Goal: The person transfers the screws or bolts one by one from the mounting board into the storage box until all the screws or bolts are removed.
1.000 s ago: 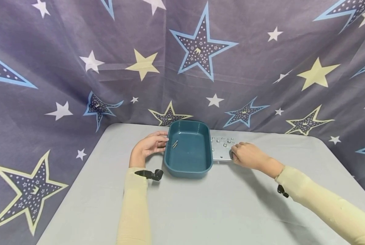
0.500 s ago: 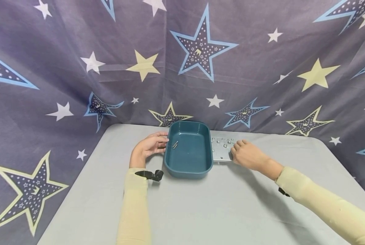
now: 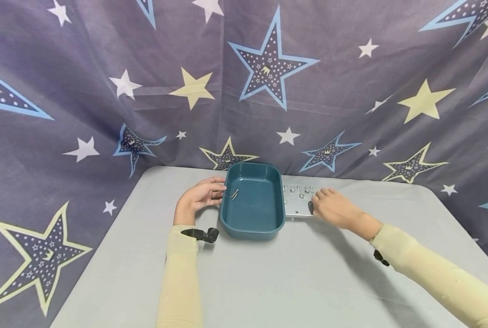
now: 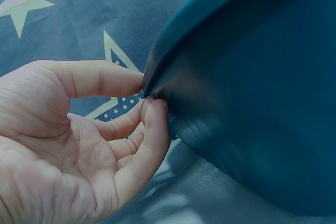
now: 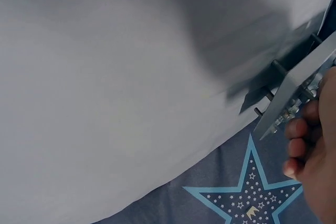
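A teal plastic tub point(image 3: 252, 234) stands on the table in the head view, with a few small metal pins point(image 3: 235, 195) lying inside. My left hand point(image 3: 203, 193) is at its left side. In the left wrist view the thumb and a fingertip pinch the tub's rim point(image 4: 173, 35). Right of the tub is a silver metal plate point(image 3: 291, 207) studded with several bolts point(image 3: 301, 196). My right hand point(image 3: 336, 208) is at the plate's right end, fingers curled round a dark bolt point(image 5: 308, 94), mostly hidden by the hand.
The plate is raised off the table on bolt shanks point(image 5: 278, 66) that stick out below it. A grey cloth covers the table point(image 3: 268, 282). Close behind it hangs a dark star-patterned curtain point(image 3: 334, 109), which also runs along the left side.
My right hand has turned a little at the plate's right end. The left hand, the tub and the plate keep their places.
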